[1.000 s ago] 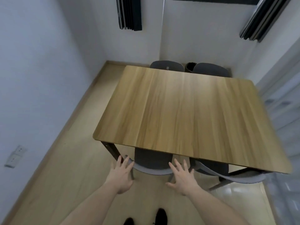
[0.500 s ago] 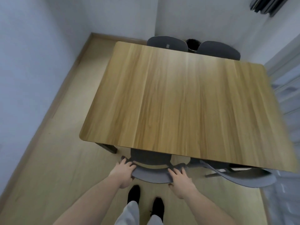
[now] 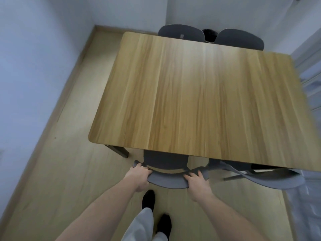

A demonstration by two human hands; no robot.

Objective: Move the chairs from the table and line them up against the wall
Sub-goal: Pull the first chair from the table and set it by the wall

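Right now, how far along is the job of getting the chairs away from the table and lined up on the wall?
Nothing looks done: no chair stands along the left wall. In hand: the left hand and right hand grip the backrest of the near-left chair, its seat partly under the table. Left: that chair, the near-right chair, and the two far chairs.

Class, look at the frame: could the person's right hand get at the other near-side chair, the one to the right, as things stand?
Probably not yet: the right hand grips the near chair's backrest. Once freed, the way to the right chair looks open; its backrest sticks out from under the table.
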